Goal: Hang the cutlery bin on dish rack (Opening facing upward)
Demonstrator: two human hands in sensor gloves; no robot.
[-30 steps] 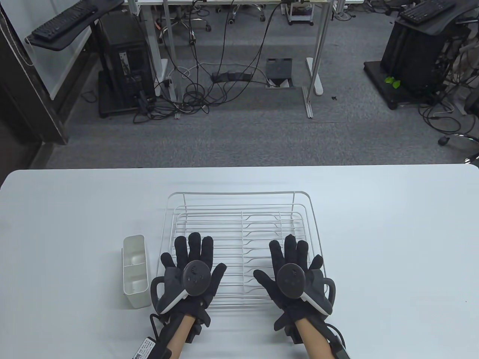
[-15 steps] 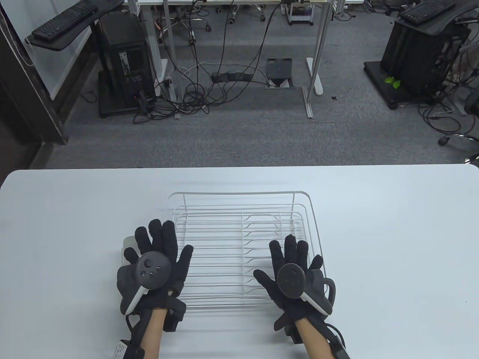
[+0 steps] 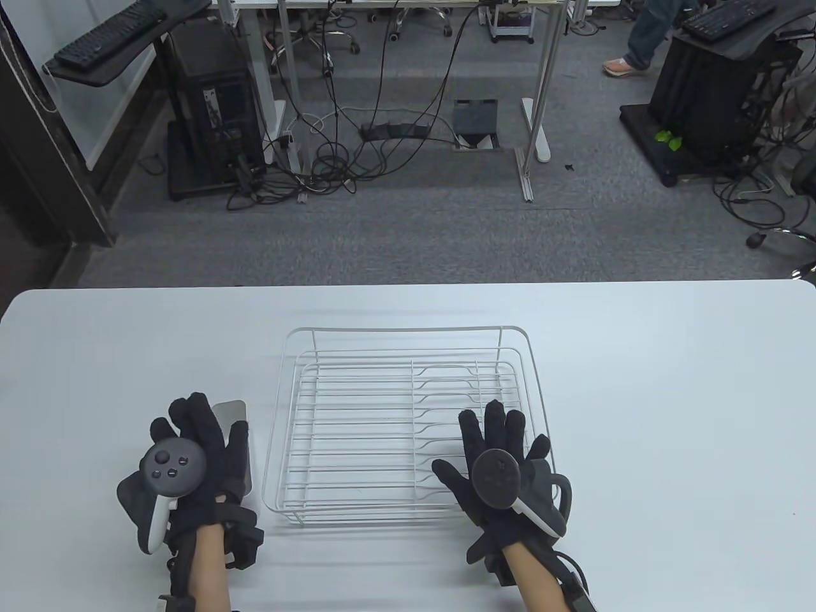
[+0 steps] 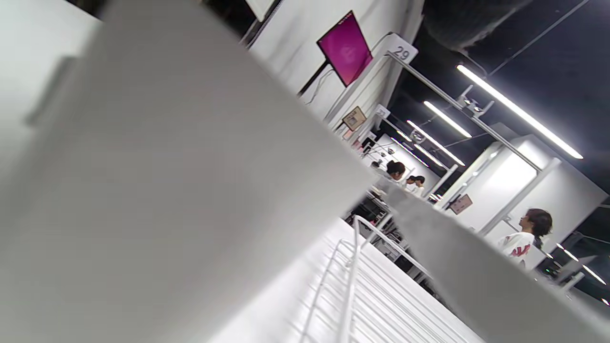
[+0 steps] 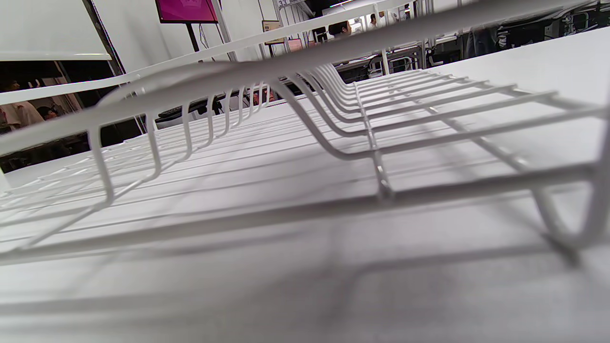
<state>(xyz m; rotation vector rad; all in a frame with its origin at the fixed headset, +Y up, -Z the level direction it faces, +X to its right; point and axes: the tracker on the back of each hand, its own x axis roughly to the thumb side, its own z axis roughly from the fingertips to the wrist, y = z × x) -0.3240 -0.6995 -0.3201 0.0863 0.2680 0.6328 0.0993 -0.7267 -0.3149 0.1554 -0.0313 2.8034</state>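
Left hand (image 3: 185, 459) over cutlery bin (image 3: 234, 414), beside dish rack (image 3: 408, 395).

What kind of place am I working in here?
Probably a lab or data-collection workspace, not a kitchen. Beyond the white table there is grey carpet with tangled cables, computer towers and keyboards; the left wrist view shows numbered stations.

An open-plan lab or office workspace used for recording.

Beyond the white work table (image 3: 127, 331) lies grey carpet (image 3: 408, 236) strewn with black cables (image 3: 331, 172), flanked by black computer towers (image 3: 213, 121) and keyboards on stands (image 3: 105, 38); the wrist views show a magenta wall screen (image 4: 345, 47), numbered station signs (image 4: 402, 52) and ceiling strip lights (image 4: 519, 112).
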